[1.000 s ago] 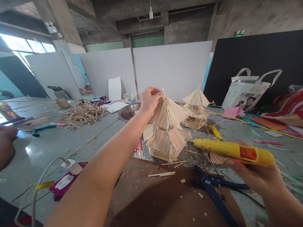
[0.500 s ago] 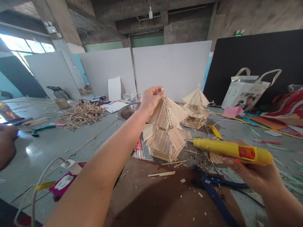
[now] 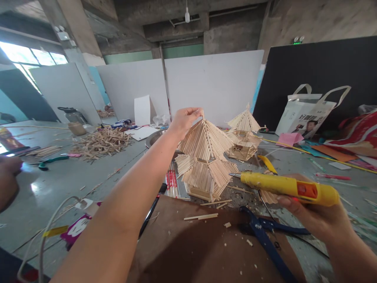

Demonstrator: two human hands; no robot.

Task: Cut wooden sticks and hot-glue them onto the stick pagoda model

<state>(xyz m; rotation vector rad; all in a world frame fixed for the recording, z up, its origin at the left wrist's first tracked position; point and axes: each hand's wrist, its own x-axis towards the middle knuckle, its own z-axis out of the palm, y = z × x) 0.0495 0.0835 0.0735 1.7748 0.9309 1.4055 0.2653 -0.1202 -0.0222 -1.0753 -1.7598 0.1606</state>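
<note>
The person is putting together a stick pagoda [image 3: 204, 157] standing on the desk [image 3: 73, 177], just beyond the brown board [image 3: 191, 247]. The left hand [image 3: 184, 120] reaches out to the pagoda's peak, its fingers [image 3: 196, 113] pinched shut on the top stick there, as if steadying or seating it. The right hand [image 3: 312, 218] is closed round a yellow glue gun [image 3: 287, 188], held level to the right of the pagoda with its nozzle aimed at the lower roof, just short of touching.

The step in hand looks like fixing the tip of the roof. A next move would call for lifting the nozzle to the peak while the left hand keeps the stick true.

Counted: two stick pagodas, the second pagoda [image 3: 243, 135] behind and to the right of the first; one glue gun; one heap of loose sticks [image 3: 101, 141] far to the left; one blue-handled tool [image 3: 265, 236] in front of the pagoda; one white tote bag [image 3: 309, 112] to the back right.
</note>
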